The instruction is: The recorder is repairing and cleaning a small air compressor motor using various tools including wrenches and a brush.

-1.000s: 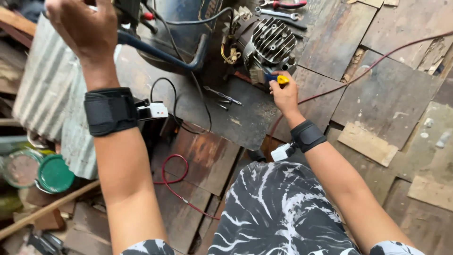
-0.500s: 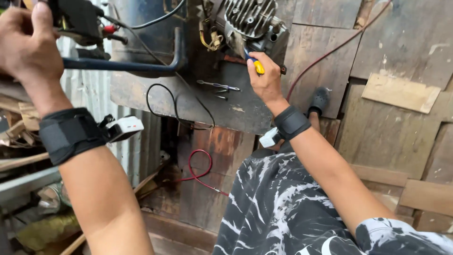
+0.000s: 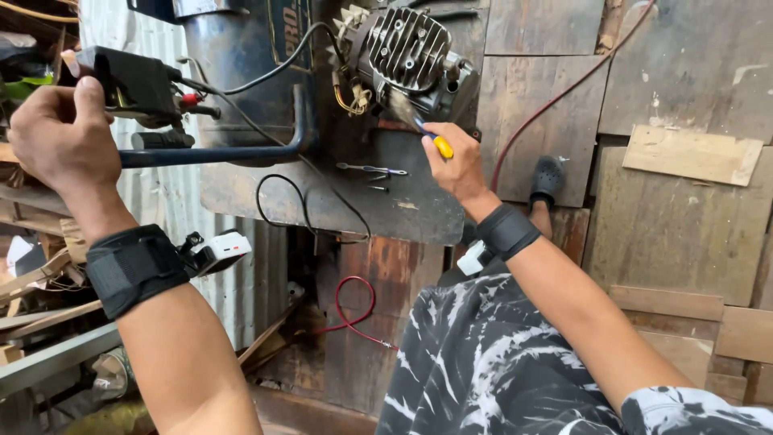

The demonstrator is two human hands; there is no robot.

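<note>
- The left hand (image 3: 60, 133), upper left of the frame, has its grip closed around a black boxy device (image 3: 133, 80) with a red terminal and black leads coming off its right side.
- Just below that device a dark blue metal tube (image 3: 233, 151) runs across to the centre and bends upward beside a dark blue tank (image 3: 241, 56).
- The right hand (image 3: 457, 165), centre of the frame, has its grip closed on a yellow-handled screwdriver (image 3: 427, 133); the tool's tip is against the lower edge of a small finned engine (image 3: 411, 56) at the top centre (exactly what it touches there cannot be told).
- The engine sits on a dark, worn metal plate (image 3: 386, 209), with a few small loose metal tools (image 3: 372, 171) lying on it just left of the right hand.
- Both wrists carry black straps; the left one bears a small white device (image 3: 217, 251).
- A red wire (image 3: 354, 310) loops below the plate at lower centre, and a thinner red cable (image 3: 555, 101) runs up across the wooden boards (image 3: 692, 201) on the right.
- A foot in a black clog (image 3: 547, 179) rests just right of the right wrist.
</note>
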